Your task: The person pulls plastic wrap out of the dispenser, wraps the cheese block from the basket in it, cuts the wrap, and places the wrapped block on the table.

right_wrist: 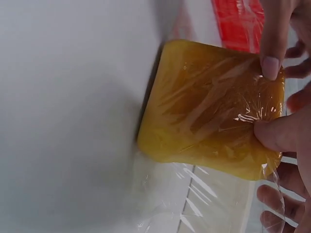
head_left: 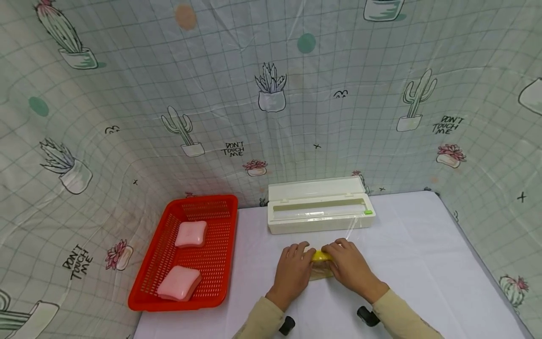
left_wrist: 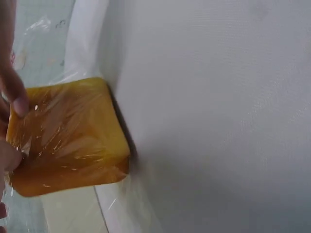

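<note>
A yellow, rounded-square bar of soap (head_left: 322,256) stands tilted on edge on the white cloth, covered with clear cling film. My left hand (head_left: 293,269) and right hand (head_left: 349,267) pinch its upper edge from either side. In the right wrist view, both thumbs press on the near face of the soap (right_wrist: 209,109), with fingers behind it. Film lies creased and shiny over that face, and a loose sheet of cling film (right_wrist: 194,191) trails off one side. The left wrist view shows the soap's lower edge (left_wrist: 119,128) close to the cloth.
Behind my hands stands a white cling film dispenser (head_left: 319,226), lid raised, with a green slider (head_left: 368,212). To the left is a red plastic basket (head_left: 230,254) holding two pink bars of soap, an upper one (head_left: 191,234) and a lower one (head_left: 179,283). A patterned curtain (head_left: 296,127) surrounds the table.
</note>
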Demonstrator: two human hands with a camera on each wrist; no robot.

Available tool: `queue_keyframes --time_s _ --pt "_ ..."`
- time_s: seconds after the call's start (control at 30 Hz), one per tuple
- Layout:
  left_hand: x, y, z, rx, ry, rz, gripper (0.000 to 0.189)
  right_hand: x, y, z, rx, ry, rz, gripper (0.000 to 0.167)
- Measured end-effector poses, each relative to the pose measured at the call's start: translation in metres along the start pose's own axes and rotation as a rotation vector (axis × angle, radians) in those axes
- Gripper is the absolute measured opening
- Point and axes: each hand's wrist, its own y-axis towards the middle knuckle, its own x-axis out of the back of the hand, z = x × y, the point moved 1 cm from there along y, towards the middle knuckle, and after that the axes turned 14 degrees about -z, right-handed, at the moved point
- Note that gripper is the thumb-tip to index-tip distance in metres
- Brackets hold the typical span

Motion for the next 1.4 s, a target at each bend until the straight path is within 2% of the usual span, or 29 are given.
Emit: queue_keyframes --time_s 0.1,0.17,0.3,0.5,0.63,0.77,0.93,1.13,1.4 --pt "-0.004 0.001 -0.004 -0.038 0.068 -0.045 0.037 -0.004 0.004 -0.002 0.002 -0.015 -0.004 0.029" --pt "-0.006 0.0 -0.006 -0.051 0.105 -0.037 0.039 -0.006 0.006 -0.003 0.008 -0.033 -0.01 0.027" --pt "-0.01 -0.003 -0.009 -0.055 0.185 0.021 0.051 -0.011 0.009 -0.005 0.017 -0.08 -0.033 0.028" --pt "-0.017 -0.003 -0.008 -0.045 0.259 0.116 0.078 -0.017 0.005 -0.006 -0.025 -0.088 -0.031 0.052" --pt "-0.021 -0.002 -0.005 -0.027 0.242 0.163 0.085 -0.021 -0.001 -0.004 0.014 -0.133 -0.026 0.065" --pt "-0.023 -0.001 -0.001 -0.021 0.216 0.163 0.088 -0.025 -0.007 -0.005 0.081 -0.18 -0.04 0.078" --pt "-0.024 -0.001 0.001 -0.036 0.22 0.18 0.095 -0.029 -0.01 -0.008 0.103 -0.219 -0.017 0.091" --pt "-0.028 0.003 0.003 -0.03 0.242 0.246 0.093 -0.034 -0.008 -0.012 0.086 -0.247 0.03 0.09" --pt "-0.036 0.008 0.009 0.013 0.177 0.239 0.075 -0.039 -0.004 -0.017 0.076 -0.244 0.028 0.082"
